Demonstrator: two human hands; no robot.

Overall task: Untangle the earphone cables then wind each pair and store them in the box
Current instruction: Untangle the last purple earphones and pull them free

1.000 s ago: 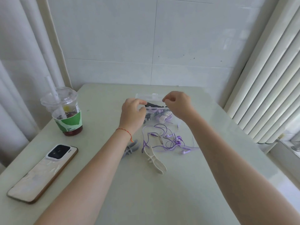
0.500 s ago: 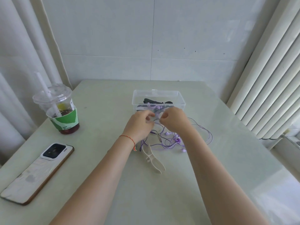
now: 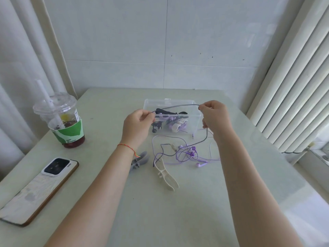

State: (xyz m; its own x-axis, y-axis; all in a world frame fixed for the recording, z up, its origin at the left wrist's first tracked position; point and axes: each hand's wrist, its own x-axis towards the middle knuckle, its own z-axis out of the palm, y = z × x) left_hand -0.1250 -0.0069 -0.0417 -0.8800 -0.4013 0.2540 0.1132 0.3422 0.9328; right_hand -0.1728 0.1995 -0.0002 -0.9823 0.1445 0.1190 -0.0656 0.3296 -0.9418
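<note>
Untangling step: left hand [image 3: 137, 124] and right hand [image 3: 214, 116] each pinch a dark thin earphone cable [image 3: 175, 105] stretched above the clear plastic box [image 3: 195, 122], its tail trailing into the purple tangle [image 3: 187, 154] on the table; next, likely draw it free.

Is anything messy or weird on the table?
Yes: the purple earphone cables lie in a knotted heap in front of the clear plastic box. Both hands, left and right, pinch one dark cable strand stretched above it.
</note>
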